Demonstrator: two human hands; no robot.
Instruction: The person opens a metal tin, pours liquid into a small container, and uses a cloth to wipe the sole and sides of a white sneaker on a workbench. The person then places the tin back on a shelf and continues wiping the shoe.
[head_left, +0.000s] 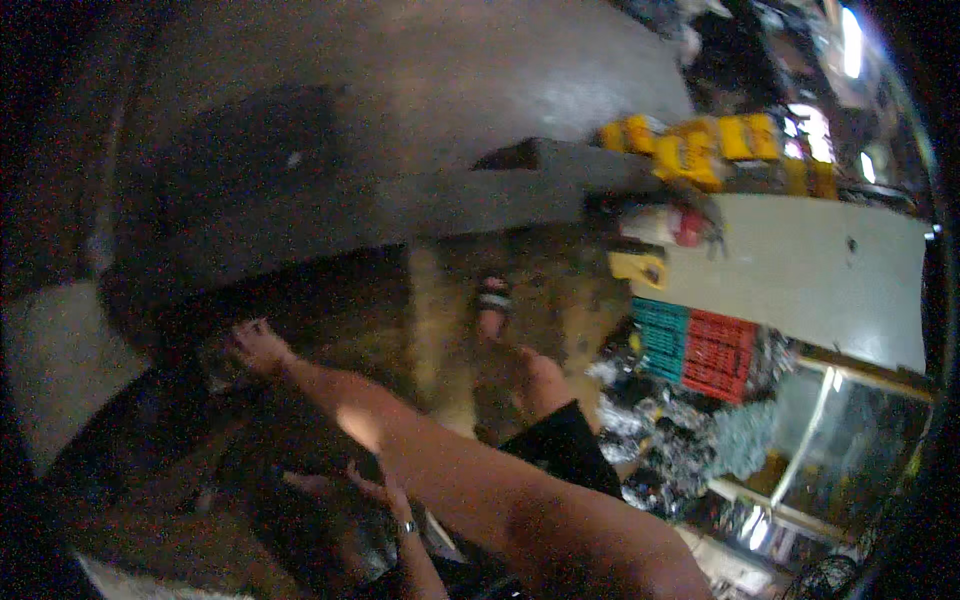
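Observation:
The picture is dark and blurred. My right hand (259, 345) reaches far out at the left, beside the shadowed lower edge of a large grey surface (465, 199). Its fingers are near a pale, indistinct thing (217, 371); whether they hold it cannot be seen. Lower down is my left hand (375, 487), its wrist circled by a shiny watch or bracelet (409, 526). Around its fingers lie dark shapes too blurred to name, and its grip is unclear. Between the grey surface and my right arm, a foot in a striped sandal (493, 300) stands on the brown floor.
Yellow containers (686, 154) stand at the upper right beside a pale tabletop (810, 262). Below it are a teal plastic crate (660, 337) and a red one (718, 356), with heaped shiny scraps (667, 442) alongside. A glass-topped frame (847, 435) is at the far right.

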